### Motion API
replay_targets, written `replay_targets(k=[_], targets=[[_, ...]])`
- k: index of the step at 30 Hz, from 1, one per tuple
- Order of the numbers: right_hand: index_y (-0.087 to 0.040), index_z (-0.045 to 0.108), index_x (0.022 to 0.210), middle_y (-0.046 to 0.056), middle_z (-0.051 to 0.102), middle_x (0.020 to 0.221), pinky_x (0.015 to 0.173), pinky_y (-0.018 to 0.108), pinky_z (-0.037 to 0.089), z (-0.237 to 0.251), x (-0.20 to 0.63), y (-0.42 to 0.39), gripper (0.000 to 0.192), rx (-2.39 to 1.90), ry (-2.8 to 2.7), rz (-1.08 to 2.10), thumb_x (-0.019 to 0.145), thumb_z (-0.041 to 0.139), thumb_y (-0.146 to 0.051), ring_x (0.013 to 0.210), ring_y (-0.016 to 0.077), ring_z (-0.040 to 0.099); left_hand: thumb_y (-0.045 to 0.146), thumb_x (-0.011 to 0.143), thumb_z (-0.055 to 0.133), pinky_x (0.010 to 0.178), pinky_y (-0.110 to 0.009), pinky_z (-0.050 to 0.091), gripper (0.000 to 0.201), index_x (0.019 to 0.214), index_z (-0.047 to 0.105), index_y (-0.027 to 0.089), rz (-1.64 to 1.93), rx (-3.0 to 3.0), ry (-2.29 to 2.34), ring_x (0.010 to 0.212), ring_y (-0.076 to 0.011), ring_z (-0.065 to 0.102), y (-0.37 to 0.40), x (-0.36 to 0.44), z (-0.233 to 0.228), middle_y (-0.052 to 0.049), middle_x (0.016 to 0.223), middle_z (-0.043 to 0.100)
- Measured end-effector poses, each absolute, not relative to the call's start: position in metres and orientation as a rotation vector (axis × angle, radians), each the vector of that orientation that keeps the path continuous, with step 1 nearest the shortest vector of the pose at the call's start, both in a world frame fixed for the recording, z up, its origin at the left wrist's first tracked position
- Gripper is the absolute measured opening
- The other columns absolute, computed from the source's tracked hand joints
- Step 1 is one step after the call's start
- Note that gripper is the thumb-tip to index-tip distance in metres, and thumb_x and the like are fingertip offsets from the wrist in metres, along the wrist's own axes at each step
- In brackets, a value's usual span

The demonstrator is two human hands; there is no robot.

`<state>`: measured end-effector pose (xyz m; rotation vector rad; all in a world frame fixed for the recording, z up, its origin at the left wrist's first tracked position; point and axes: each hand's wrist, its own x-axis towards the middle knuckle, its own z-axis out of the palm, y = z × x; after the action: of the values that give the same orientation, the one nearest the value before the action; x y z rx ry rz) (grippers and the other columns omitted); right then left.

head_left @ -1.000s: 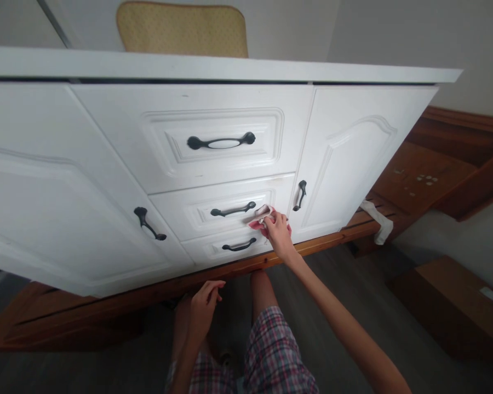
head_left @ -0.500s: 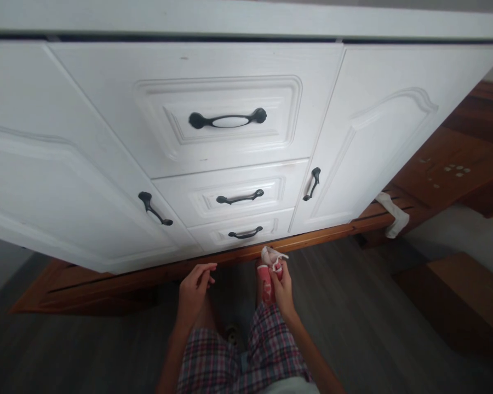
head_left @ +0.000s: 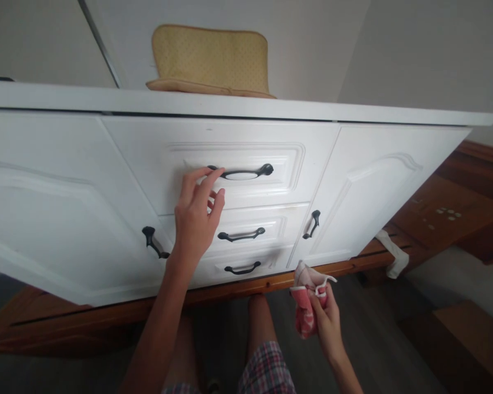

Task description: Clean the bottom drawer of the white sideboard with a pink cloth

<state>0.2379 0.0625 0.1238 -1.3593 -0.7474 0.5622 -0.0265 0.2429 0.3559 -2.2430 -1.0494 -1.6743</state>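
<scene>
My left hand is up at the left end of the top drawer's handle, which is dark metal with a white inset. Its fingers are apart and curved, the index fingertip over the handle; whether it touches cannot be told. The top drawer is closed, part of a white cabinet. Down by the cabinet's lower edge, my right hand grips a bunched red and white cloth. The cloth hangs from the fingers, with a pale corner sticking up.
Two lower drawers with dark handles sit below. Cabinet doors flank them. On the cabinet top lies a yellow woven item. A wooden bench runs underneath, with a white cloth at right. A cardboard box stands on the floor.
My left hand has risen from near the lap to the top drawer's handle. My right hand has moved right with the cloth. The view has tilted up, bringing in the cabinet top.
</scene>
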Motion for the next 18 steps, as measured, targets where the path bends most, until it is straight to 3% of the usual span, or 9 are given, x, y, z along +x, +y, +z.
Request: replay_targets(k=[5,8,13,18], targets=[[-0.027,0.066,0.099,-0.001,0.062,0.071,0.047,0.031,0.051,0.186,0.270,0.066,0.054,-1.422,-0.700,0.585,0.070,0.090,-0.066,0.053,0.0179,0.055,0.035,0.116,0.052,0.077,-0.024,0.062,0.032,0.141,0.069,0.023,-1.644,-2.244,-1.031,0.095,-0.0149,0.072,0.248,-0.022,0.364,-0.009,0.142,0.066],[-0.028,0.067,0.099,0.001,0.065,0.076,0.048,0.032,0.052,0.218,0.287,0.066,0.055,-1.475,-0.712,0.500,0.067,0.092,-0.064,0.055,0.0178,0.056,0.037,0.117,0.054,0.077,-0.025,0.061,0.029,0.136,0.069,0.022,-1.611,-2.279,-1.042,0.092,-0.0142,0.073,0.250,-0.023,0.369,-0.007,0.139,0.068],[-0.033,0.065,0.079,0.003,0.054,0.068,0.047,0.039,0.047,0.272,0.317,0.064,0.046,-1.507,-0.725,0.206,0.059,0.094,-0.062,0.053,0.0193,0.052,0.041,0.117,0.055,0.077,-0.027,0.059,0.025,0.126,0.065,0.021,-1.599,-2.306,-1.031,0.078,-0.0125,0.070,0.257,-0.020,0.374,-0.005,0.125,0.069],[-0.041,0.067,0.071,0.012,0.056,0.069,0.054,0.052,0.043,0.318,0.327,0.065,0.037,-1.489,-0.789,-0.086,0.065,0.086,-0.072,0.058,0.0253,0.055,0.042,0.117,0.053,0.078,-0.029,0.060,0.023,0.124,0.065,0.023,-1.607,-2.318,-1.041,0.086,-0.0164,0.073,0.260,-0.018,0.375,-0.005,0.118,0.068]])
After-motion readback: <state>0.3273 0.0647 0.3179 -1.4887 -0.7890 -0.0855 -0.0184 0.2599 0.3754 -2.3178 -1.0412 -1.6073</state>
